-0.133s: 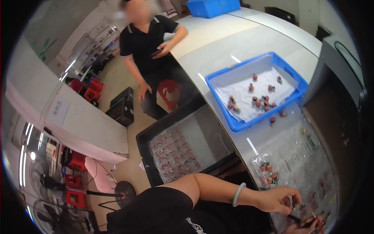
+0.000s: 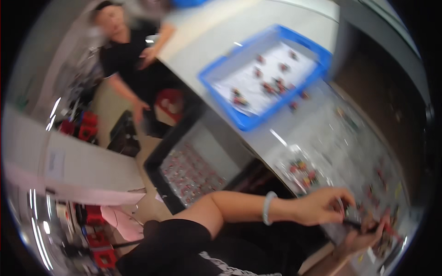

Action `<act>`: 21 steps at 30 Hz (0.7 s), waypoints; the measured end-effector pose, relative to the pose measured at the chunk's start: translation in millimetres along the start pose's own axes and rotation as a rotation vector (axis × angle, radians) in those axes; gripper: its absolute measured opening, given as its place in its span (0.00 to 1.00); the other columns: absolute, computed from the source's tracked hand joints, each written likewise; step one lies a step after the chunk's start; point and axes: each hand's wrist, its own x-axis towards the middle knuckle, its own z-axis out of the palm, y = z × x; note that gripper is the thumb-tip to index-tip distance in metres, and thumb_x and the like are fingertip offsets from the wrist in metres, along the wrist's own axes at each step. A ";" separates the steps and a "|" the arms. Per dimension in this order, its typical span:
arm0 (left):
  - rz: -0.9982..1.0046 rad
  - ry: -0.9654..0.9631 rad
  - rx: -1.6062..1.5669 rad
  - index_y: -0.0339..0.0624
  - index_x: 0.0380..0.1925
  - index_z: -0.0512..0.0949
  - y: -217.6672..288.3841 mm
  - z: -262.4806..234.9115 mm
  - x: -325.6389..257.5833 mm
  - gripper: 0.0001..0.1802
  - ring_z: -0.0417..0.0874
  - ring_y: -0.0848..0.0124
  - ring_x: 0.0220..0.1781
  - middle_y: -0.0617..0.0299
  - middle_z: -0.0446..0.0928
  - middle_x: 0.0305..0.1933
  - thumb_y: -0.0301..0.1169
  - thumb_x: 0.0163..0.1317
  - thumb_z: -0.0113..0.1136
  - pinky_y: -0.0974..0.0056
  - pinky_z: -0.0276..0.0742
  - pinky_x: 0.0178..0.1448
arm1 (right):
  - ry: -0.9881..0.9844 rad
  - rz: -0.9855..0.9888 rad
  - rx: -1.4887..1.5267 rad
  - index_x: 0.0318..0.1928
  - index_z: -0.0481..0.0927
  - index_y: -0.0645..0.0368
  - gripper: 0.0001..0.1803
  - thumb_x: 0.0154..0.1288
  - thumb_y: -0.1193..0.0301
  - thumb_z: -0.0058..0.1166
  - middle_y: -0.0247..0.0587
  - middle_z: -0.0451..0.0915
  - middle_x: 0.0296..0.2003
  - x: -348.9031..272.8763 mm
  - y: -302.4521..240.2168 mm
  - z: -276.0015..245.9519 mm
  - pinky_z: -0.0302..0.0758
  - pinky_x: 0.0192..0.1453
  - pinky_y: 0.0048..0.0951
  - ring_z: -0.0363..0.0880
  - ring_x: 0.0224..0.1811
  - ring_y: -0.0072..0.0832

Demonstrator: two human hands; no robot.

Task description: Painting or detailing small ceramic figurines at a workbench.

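Note:
My left hand (image 2: pixel 324 208), with a pale bangle (image 2: pixel 269 208) on its wrist, is closed with thumb and fingers curled together at the lower right. A short dark piece (image 2: pixel 352 224) lies between its fingertips and my right hand (image 2: pixel 361 238); blur hides what it is. My right hand is closed beside it, palm partly up, around a thin red stick-like tool (image 2: pixel 391 231) that points out to the right. Under and beyond the hands, small red-and-dark figurines (image 2: pixel 372 189) lie on clear plastic. More colourful figurines (image 2: pixel 301 174) sit in a clear plastic tray left of them.
A blue bin (image 2: pixel 244 122) lined with white paper holds several small reddish figurines on the pale table (image 2: pixel 207 60). Below the table edge is a black crate (image 2: pixel 159 184) with rows of figurines. Another person (image 2: pixel 126 57) sits at far left. A grey cabinet-like panel (image 2: pixel 359 46) borders the right side.
The whole view has swung, so the bin, crate and other person appear further left and mostly higher. More of my right hand and forearm shows. Both hands stay close together.

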 end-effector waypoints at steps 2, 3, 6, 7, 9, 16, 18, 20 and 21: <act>0.002 -0.027 -0.091 0.37 0.44 0.67 -6.0 -1.7 14.4 0.19 0.72 0.78 0.37 0.62 0.67 0.40 0.19 0.49 0.55 0.72 0.71 0.41 | -0.233 -0.033 0.074 0.30 0.67 0.57 0.09 0.58 0.64 0.43 0.27 0.57 0.14 22.5 7.3 -14.6 0.48 0.15 0.13 0.51 0.12 0.13; -0.024 -0.010 -0.075 0.36 0.44 0.67 -5.7 0.5 15.7 0.19 0.72 0.78 0.37 0.61 0.67 0.41 0.18 0.50 0.55 0.72 0.70 0.42 | -0.254 -0.060 0.094 0.28 0.65 0.57 0.09 0.57 0.65 0.43 0.28 0.58 0.14 23.3 6.7 -14.1 0.48 0.14 0.14 0.52 0.12 0.13; -0.037 0.001 -0.155 0.35 0.44 0.66 -9.4 1.0 16.1 0.20 0.73 0.77 0.39 0.57 0.68 0.45 0.14 0.49 0.52 0.72 0.70 0.45 | -0.399 -0.148 0.061 0.30 0.66 0.62 0.07 0.56 0.70 0.43 0.36 0.65 0.18 15.6 2.2 -8.7 0.53 0.14 0.14 0.57 0.12 0.15; -0.058 0.013 -0.191 0.34 0.44 0.66 -10.7 2.5 15.3 0.20 0.73 0.75 0.41 0.57 0.68 0.45 0.13 0.49 0.52 0.70 0.72 0.46 | -0.508 -0.175 0.046 0.31 0.67 0.63 0.07 0.56 0.71 0.44 0.38 0.68 0.21 14.7 -0.9 -11.2 0.56 0.16 0.13 0.59 0.15 0.15; -0.007 0.007 -0.172 0.33 0.45 0.65 -15.8 4.7 14.5 0.20 0.74 0.73 0.42 0.57 0.67 0.44 0.12 0.49 0.52 0.67 0.73 0.48 | -0.536 -0.274 -0.223 0.30 0.67 0.64 0.06 0.56 0.73 0.43 0.38 0.66 0.22 8.1 -6.2 -11.7 0.52 0.17 0.14 0.56 0.18 0.16; 0.000 0.029 -0.144 0.33 0.42 0.65 -14.1 12.7 11.2 0.18 0.74 0.75 0.41 0.59 0.67 0.44 0.16 0.50 0.54 0.72 0.72 0.46 | -0.734 -0.558 -0.287 0.29 0.71 0.64 0.02 0.52 0.79 0.46 0.39 0.71 0.24 8.8 -22.7 -19.1 0.63 0.28 0.19 0.67 0.25 0.22; -0.035 0.081 -0.109 0.34 0.41 0.65 -15.1 14.0 10.3 0.17 0.74 0.74 0.41 0.59 0.68 0.43 0.16 0.50 0.54 0.72 0.72 0.46 | -0.801 -0.717 -0.597 0.24 0.71 0.64 0.01 0.48 0.82 0.46 0.38 0.71 0.21 11.0 -16.8 -13.5 0.62 0.28 0.22 0.66 0.23 0.24; -0.028 0.071 -0.098 0.33 0.42 0.65 -15.5 15.3 10.9 0.18 0.75 0.72 0.41 0.60 0.66 0.41 0.14 0.50 0.53 0.69 0.73 0.46 | -0.658 -0.664 -0.575 0.24 0.71 0.63 0.02 0.48 0.81 0.47 0.38 0.71 0.21 17.4 -21.7 -19.1 0.62 0.28 0.23 0.65 0.23 0.25; -0.021 0.061 -0.091 0.32 0.43 0.66 -15.5 16.1 12.4 0.19 0.76 0.70 0.40 0.61 0.65 0.40 0.13 0.49 0.52 0.67 0.74 0.46 | -0.516 -0.610 -0.554 0.24 0.71 0.62 0.02 0.48 0.81 0.47 0.38 0.70 0.21 20.6 -24.1 -20.4 0.62 0.28 0.23 0.65 0.23 0.27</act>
